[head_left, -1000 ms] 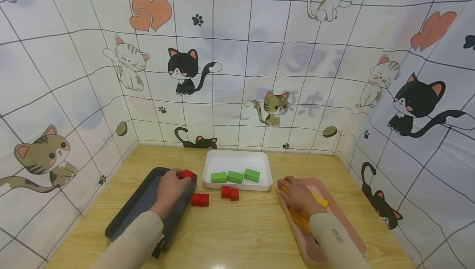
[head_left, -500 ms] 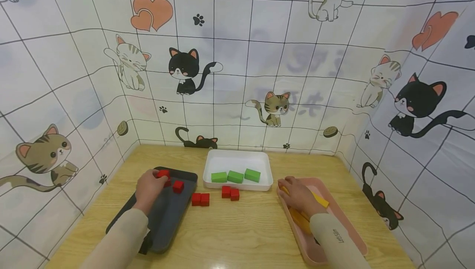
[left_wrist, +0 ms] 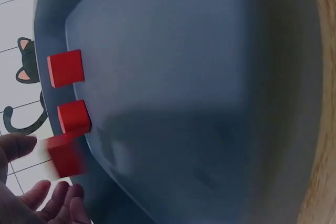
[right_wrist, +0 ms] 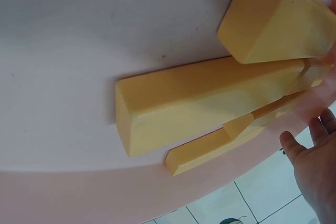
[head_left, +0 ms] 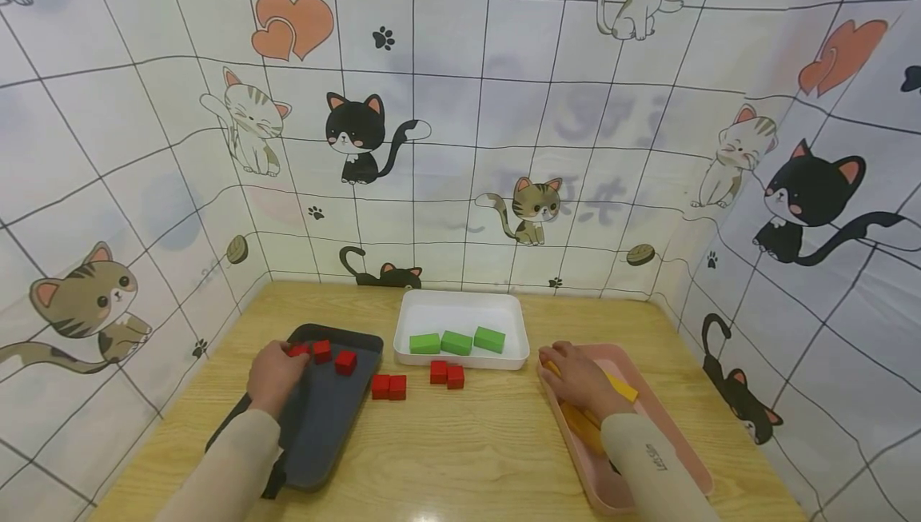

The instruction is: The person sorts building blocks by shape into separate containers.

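My left hand (head_left: 273, 378) is at the far left part of the dark grey tray (head_left: 316, 442). In the left wrist view its thumb and fingers are spread apart, with a blurred red cube (left_wrist: 65, 156) just beyond them. Two more red cubes (head_left: 321, 351) (head_left: 345, 361) sit in a row along that tray's far end. On the right, my right hand (head_left: 579, 382) lies over the near-left rim of the pink tray (head_left: 669, 442). Its fingers appear extended at the rim in the right wrist view, beside several yellow blocks (right_wrist: 210, 103).
A white tray (head_left: 460, 306) with three green blocks (head_left: 456, 343) stands at the back centre. Before it on the wooden table (head_left: 460, 458) are two pairs of red cubes (head_left: 388, 387) (head_left: 447, 375). Cat-patterned cloth (head_left: 446, 106) walls in the table's back and sides.
My left hand has moved left over the grey tray, carrying a red cube to the far left corner, and its fingers have parted. The right hand stays where it was.
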{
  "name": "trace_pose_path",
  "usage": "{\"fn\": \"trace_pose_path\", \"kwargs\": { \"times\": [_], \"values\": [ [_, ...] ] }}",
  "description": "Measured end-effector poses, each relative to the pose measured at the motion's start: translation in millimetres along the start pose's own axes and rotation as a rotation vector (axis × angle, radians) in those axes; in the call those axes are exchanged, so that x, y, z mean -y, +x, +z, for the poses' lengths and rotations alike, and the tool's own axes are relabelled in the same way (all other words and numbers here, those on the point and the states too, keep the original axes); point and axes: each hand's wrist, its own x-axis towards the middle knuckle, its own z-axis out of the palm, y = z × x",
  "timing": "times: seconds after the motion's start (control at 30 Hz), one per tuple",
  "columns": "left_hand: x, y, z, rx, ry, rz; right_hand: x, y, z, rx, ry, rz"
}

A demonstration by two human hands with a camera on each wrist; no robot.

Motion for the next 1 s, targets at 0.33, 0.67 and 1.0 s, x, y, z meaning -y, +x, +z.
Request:
{"fn": "trace_pose_path", "kwargs": {
  "times": [0.33,0.67,1.0],
  "values": [
    [-11.9,0.4,3.3,0.008,0.010,0.009,1,-1,0,0.000,0.007,-0.008],
    [-35.0,-1.3,12.4,0.066,-0.034,0.027,1,0,1,0.010,0.006,0.011],
    [-61.9,-7.1,31.8,0.075,-0.068,0.032,1,1,0,0.010,0.002,0.009]
  ]
}}
